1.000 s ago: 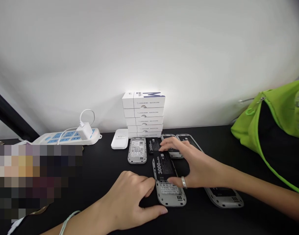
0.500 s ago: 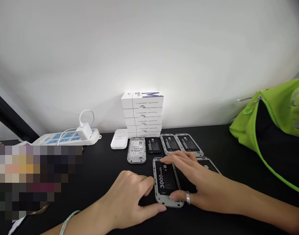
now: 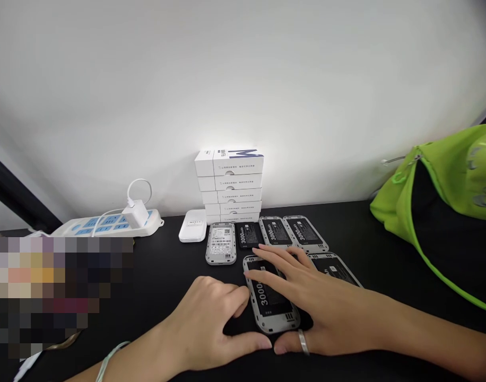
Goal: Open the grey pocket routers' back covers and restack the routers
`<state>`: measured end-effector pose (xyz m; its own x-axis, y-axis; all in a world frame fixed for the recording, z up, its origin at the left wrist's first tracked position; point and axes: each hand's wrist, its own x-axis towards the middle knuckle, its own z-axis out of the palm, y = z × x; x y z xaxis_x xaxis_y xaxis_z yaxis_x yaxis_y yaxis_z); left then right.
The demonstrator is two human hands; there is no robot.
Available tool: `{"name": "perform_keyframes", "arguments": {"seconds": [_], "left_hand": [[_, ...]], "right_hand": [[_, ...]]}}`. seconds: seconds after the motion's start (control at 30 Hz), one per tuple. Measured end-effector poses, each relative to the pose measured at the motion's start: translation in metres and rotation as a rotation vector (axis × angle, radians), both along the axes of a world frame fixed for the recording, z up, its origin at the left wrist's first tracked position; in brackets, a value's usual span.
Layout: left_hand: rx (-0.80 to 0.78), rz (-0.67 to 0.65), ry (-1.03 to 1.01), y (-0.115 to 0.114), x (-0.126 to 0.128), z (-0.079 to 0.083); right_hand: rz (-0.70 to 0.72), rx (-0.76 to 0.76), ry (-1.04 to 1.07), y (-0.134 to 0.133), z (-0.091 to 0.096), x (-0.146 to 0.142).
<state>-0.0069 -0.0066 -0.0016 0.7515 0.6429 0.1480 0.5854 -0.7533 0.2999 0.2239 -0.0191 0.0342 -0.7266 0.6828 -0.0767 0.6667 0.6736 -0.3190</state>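
A grey device shell (image 3: 275, 318) lies on the black table (image 3: 155, 276) with a black "3000mAh" battery (image 3: 262, 291) seated in it. My right hand (image 3: 318, 302) lies flat over the battery, fingers stretched out and pressing down, a ring on the thumb. My left hand (image 3: 211, 323) rests against the shell's left edge, fingers curled, thumb at its near end. Behind them stand two more shells with batteries (image 3: 293, 233), a loose battery (image 3: 249, 235) and an empty shell with a label (image 3: 221, 244). Another shell (image 3: 334, 268) lies right of my hand.
A stack of white boxes (image 3: 231, 185) stands against the wall, a white device (image 3: 193, 225) beside it. A white and blue power strip (image 3: 107, 223) with a charger plugged in lies at the left. A green bag (image 3: 445, 196) sits at the right. A blurred patch covers the left.
My right hand set the battery down into the near shell and now lies flat on it, lower and nearer than before. My left hand stayed by the shell.
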Motion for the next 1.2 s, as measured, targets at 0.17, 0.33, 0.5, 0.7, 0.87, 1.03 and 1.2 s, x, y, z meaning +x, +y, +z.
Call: {"name": "perform_keyframes", "arguments": {"seconds": [0.17, 0.33, 0.5, 0.7, 0.87, 1.03, 1.2], "left_hand": [[-0.013, -0.015, -0.021, -0.001, -0.001, -0.001], [-0.016, -0.013, 0.011, -0.001, -0.002, 0.001], [-0.034, -0.003, 0.025, -0.001, -0.002, 0.002], [-0.026, 0.001, 0.017, -0.001, -0.002, 0.001], [-0.008, -0.013, 0.026, 0.000, -0.002, 0.001], [0.031, -0.007, 0.032, -0.002, -0.002, 0.002], [0.025, -0.003, 0.033, -0.003, -0.002, 0.003]], "right_hand": [[-0.040, -0.065, 0.033, 0.002, 0.004, 0.001], [-0.123, -0.070, -0.009, -0.008, 0.004, 0.019], [-0.188, -0.065, -0.034, -0.012, -0.002, 0.037], [-0.188, -0.058, -0.022, -0.010, 0.002, 0.040], [-0.113, 0.063, 0.074, 0.014, 0.014, 0.019], [-0.003, 0.120, 0.126, 0.065, 0.009, -0.022], [-0.035, 0.167, 0.060, 0.084, 0.004, -0.055]]}}
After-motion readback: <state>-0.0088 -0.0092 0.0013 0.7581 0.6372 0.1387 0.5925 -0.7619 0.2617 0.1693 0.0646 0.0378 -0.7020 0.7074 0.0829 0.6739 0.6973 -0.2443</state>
